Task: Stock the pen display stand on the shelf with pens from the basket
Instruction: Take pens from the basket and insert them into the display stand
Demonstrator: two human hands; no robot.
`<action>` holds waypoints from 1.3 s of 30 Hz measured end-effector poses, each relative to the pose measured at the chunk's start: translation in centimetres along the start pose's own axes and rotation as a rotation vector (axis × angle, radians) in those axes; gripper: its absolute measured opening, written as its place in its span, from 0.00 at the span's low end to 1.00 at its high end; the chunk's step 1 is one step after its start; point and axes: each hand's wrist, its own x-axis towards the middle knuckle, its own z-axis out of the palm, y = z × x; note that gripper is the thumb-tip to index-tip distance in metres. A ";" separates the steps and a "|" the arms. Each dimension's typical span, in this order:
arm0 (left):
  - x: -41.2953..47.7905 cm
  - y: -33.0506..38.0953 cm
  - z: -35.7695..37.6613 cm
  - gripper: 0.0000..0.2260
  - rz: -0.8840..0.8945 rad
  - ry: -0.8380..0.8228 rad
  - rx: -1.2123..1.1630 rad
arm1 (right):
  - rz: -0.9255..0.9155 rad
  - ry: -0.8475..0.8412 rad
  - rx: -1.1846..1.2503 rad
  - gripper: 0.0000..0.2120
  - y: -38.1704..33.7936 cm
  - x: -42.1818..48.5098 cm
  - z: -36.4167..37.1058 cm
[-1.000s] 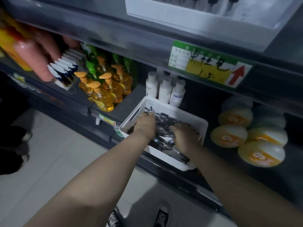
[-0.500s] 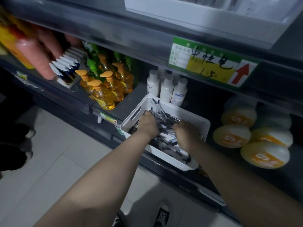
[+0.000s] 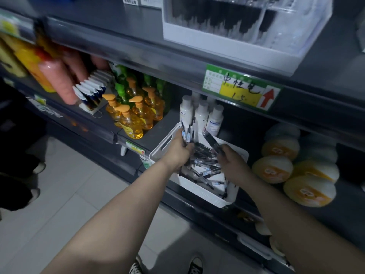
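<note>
The basket (image 3: 205, 196) holds loose pens (image 3: 205, 171) lying criss-cross. Over its left end the left hand (image 3: 178, 153) has its grip closed round a bunch (image 3: 186, 134) of several pens, their ends standing up. Over its right side the right hand (image 3: 234, 165) pinches what looks like one dark pen (image 3: 212, 141), slanting up and to the left; blur hides whether there are more. The stand (image 3: 227, 48) is well above the basket, on the shelf (image 3: 325, 62), with dark pens already in its clear slots. Just behind the basket stand white bottles (image 3: 201, 115).

The pens look light, stiff and smooth-barrelled, so a fistful could slip or fan out. I judge it best to hold them round mid-barrel, all pointing one way, and feed in a few at a time, since a loose bunch may snag on the slot walls
</note>
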 end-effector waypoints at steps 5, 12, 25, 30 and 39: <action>0.0 0.8 0.1 0.20 -0.064 0.074 -0.331 | 0.058 0.031 0.325 0.07 -2.6 -0.2 -0.8; -2.8 3.4 -0.8 0.03 -0.064 -0.074 -0.744 | 0.081 0.026 0.406 0.06 -5.2 -1.3 -0.8; -10.2 1.9 -8.8 0.04 0.111 -0.382 -0.727 | -0.049 0.063 0.816 0.05 -15.0 -4.1 2.9; -11.6 1.4 -12.3 0.04 0.069 -0.365 -0.728 | -0.058 -0.009 0.822 0.06 -18.1 -5.1 5.0; -12.3 0.5 -17.0 0.06 0.075 -0.413 -0.691 | -0.046 0.087 0.633 0.12 -22.4 -5.7 6.8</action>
